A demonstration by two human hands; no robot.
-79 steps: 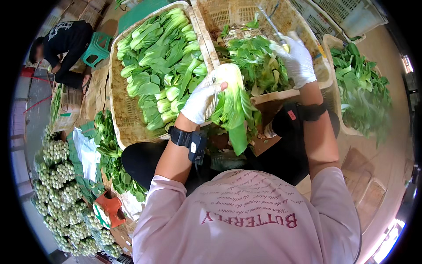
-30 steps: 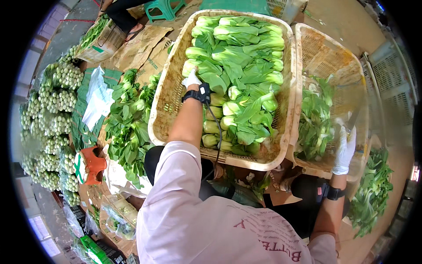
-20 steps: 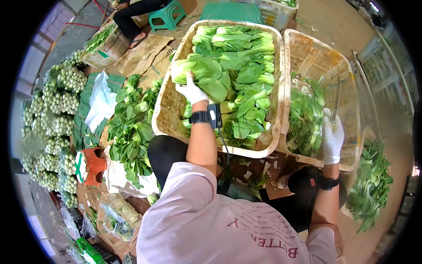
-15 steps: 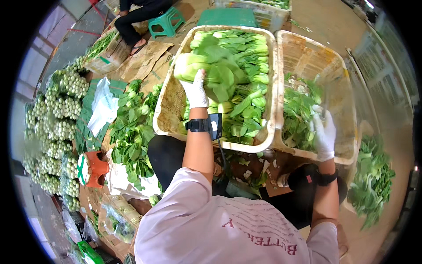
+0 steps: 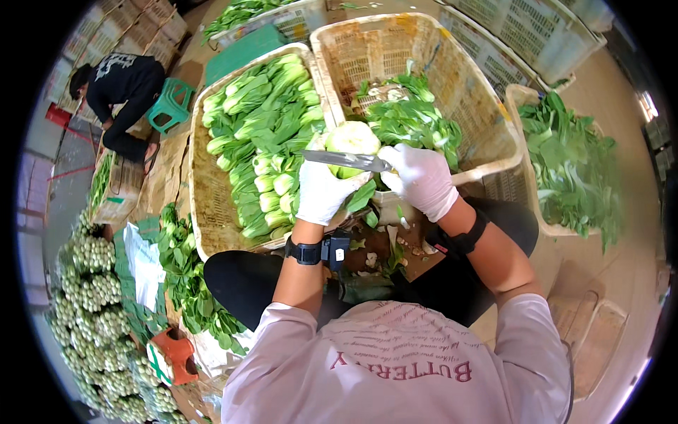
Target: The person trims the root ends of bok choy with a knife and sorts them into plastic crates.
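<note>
In front of my body, my left hand (image 5: 325, 189), in a white glove, is closed round a bok choy (image 5: 353, 138) whose pale cut base faces up. My right hand (image 5: 424, 180), also gloved, grips a knife (image 5: 345, 160). Its blade lies across the bok choy, pointing left just below the base; whether it cuts in cannot be made out. Beyond my left hand, a plastic crate (image 5: 193, 185) holds rows of bok choy. Loose leaves (image 5: 417, 124) lie in a second crate (image 5: 417, 35) to its right.
A third crate at the right holds a heap of leaves (image 5: 568, 159). On my left are a bok choy pile (image 5: 185, 261), stacked pale-green heads (image 5: 99, 311) and a red stool (image 5: 175, 357). Another person (image 5: 127, 95) sits at far left on a green stool (image 5: 169, 106).
My left hand has brought the bok choy from above the left crate toward my body, turning its base up. My right hand has left the loose leaves and joined it. The view has swung right.
</note>
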